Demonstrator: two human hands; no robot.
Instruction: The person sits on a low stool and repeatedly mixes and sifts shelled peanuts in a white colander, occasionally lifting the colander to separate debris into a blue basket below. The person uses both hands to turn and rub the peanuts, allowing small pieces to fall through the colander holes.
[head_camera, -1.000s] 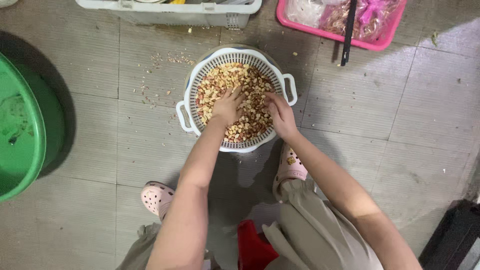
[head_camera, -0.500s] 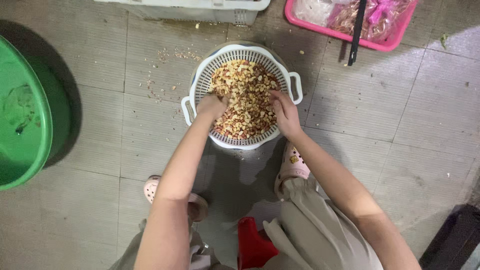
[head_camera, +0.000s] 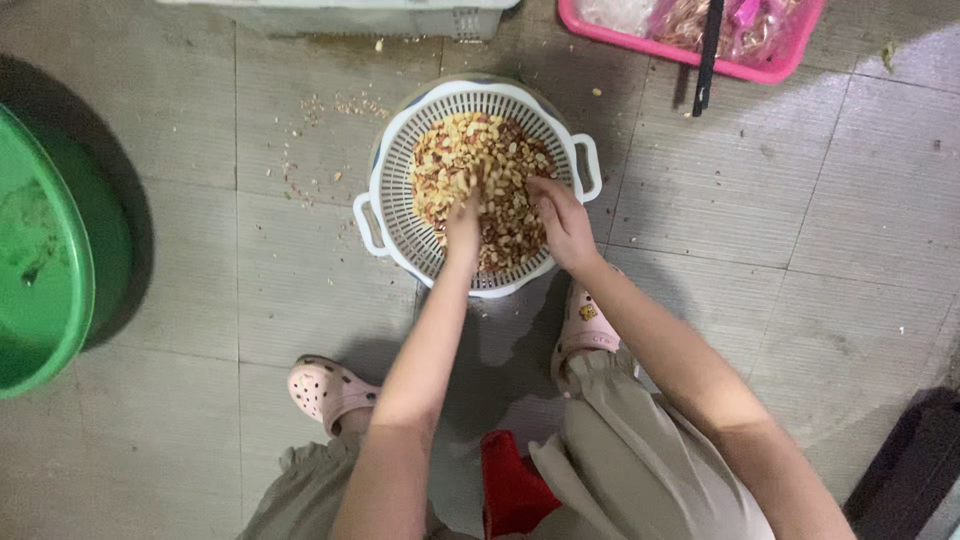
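Left hand (head_camera: 462, 222) shifted inward, right hand (head_camera: 560, 218) both loosely open in peanuts (head_camera: 480, 160), ribbed white colander (head_camera: 392, 190)

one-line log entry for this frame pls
scene: tiled floor | left hand: in peanuts, open | right hand: on peanuts, open | container: white colander | nearby: green basin, pink tray

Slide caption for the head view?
Both hands, left hand and right hand, in peanuts in a white colander.

White slotted colander (head_camera: 395, 190) heaped with peanuts (head_camera: 480, 165), upright on tiled floor (head_camera: 760, 220)
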